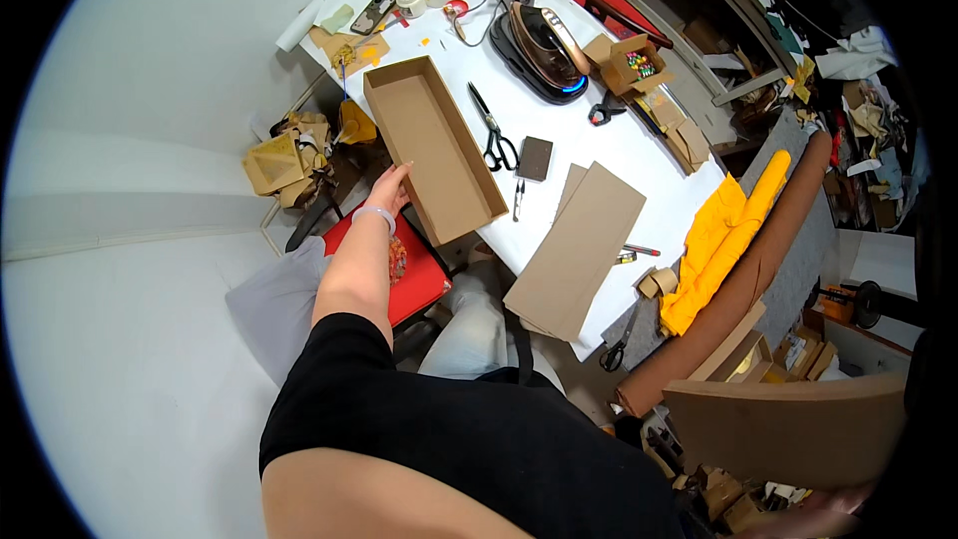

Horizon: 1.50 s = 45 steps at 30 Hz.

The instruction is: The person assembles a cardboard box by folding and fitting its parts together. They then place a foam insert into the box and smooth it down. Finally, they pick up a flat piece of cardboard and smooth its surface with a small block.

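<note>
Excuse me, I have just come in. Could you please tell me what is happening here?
A person's left hand holds the left side of an open cardboard box at the white table's edge. The right hand, blurred at the lower right, seems to hold a brown cardboard piece. Black-handled scissors and flat cardboard sheets lie on the table.

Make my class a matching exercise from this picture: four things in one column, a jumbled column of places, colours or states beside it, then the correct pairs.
Things:
1. Long box
2. Iron
3. Cloth
4. Phone

Places, colours or states:
A. bright yellow
B. beside a white tub
C. held by the left hand
D. on a dark base with a blue light

Pairs: 1-C, 2-D, 3-A, 4-B
</note>
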### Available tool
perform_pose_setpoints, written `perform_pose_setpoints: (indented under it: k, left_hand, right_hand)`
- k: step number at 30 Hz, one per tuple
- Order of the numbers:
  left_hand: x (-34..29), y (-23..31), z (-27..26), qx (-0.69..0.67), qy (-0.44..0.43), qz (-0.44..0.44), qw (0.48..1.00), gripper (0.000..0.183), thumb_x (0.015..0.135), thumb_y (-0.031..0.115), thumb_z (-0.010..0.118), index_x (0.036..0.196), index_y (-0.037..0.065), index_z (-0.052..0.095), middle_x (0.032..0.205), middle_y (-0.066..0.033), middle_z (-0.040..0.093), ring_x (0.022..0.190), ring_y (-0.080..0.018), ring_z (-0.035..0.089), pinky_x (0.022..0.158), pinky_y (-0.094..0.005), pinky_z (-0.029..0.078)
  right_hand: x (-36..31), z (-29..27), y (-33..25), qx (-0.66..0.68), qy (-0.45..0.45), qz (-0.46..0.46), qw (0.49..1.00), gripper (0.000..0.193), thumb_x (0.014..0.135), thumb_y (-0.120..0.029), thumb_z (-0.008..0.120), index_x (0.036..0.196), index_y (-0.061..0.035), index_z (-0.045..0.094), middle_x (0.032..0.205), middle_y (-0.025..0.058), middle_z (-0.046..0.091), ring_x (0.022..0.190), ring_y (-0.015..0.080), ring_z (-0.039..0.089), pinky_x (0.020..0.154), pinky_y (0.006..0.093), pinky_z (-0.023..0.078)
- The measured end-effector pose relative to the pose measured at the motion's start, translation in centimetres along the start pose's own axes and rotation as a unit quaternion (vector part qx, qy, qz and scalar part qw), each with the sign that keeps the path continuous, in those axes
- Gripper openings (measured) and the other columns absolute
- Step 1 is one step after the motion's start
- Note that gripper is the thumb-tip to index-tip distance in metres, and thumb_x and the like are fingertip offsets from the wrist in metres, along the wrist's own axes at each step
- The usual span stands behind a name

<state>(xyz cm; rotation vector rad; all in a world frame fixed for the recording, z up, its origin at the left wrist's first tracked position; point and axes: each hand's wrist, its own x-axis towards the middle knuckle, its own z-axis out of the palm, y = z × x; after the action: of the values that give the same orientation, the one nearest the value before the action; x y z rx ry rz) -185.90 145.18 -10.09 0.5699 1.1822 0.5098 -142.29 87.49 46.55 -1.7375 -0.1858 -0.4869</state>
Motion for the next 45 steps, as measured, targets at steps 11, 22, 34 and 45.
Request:
perform_pose_setpoints:
  k: [11, 22, 34, 45]
  left_hand:
    - [2.1, 2.7, 0.2, 0.005, -0.017, 0.001, 1.000, 0.049, 0.098, 0.022, 0.064, 0.143, 0.005, 0.050, 0.132, -0.0041, 0.060, 0.120, -0.0152, 0.057, 0.100, -0.0314, 0.046]
    - [-9.6, 6.7, 8.0, -0.108, -0.093, 0.151, 0.978, 0.055, 0.107, 0.037, 0.043, 0.149, 0.002, 0.040, 0.148, -0.0101, 0.049, 0.135, -0.0214, 0.048, 0.112, -0.0351, 0.036]
    - [-4.0, 4.0, 3.9, -0.123, 0.076, 0.163, 0.976, 0.048, 0.102, 0.016, 0.059, 0.146, 0.002, 0.046, 0.133, -0.0046, 0.061, 0.117, -0.0141, 0.059, 0.102, -0.0301, 0.046]
    - [2.5, -0.5, 3.3, 0.079, 0.101, 0.232, 0.964, 0.049, 0.104, 0.013, 0.052, 0.149, 0.001, 0.039, 0.152, -0.0129, 0.041, 0.140, -0.0233, 0.039, 0.115, -0.0337, 0.031]
  right_hand:
    - [-7.4, 32.5, 5.2, 0.154, -0.277, 0.120, 0.941, 0.056, 0.099, -0.052, 0.055, 0.138, -0.0112, 0.054, 0.139, 0.0050, 0.056, 0.127, 0.0204, 0.052, 0.106, 0.0392, 0.044]
    - [-36.4, 71.0, 16.7, 0.067, -0.606, 0.325, 0.723, 0.067, 0.088, -0.044, 0.075, 0.132, 0.0044, 0.057, 0.121, 0.0113, 0.066, 0.109, 0.0188, 0.061, 0.094, 0.0335, 0.048]
    - [-48.0, 61.4, 23.4, 0.048, -0.723, 0.115, 0.679, 0.061, 0.104, -0.020, 0.048, 0.153, 0.0062, 0.023, 0.156, 0.0218, 0.035, 0.146, 0.0293, 0.034, 0.118, 0.0339, 0.027]
    - [-49.5, 63.2, 28.6, -0.027, -0.700, 0.065, 0.711, 0.058, 0.104, -0.015, 0.044, 0.154, 0.0022, 0.022, 0.157, 0.0252, 0.030, 0.147, 0.0370, 0.028, 0.120, 0.0385, 0.024]
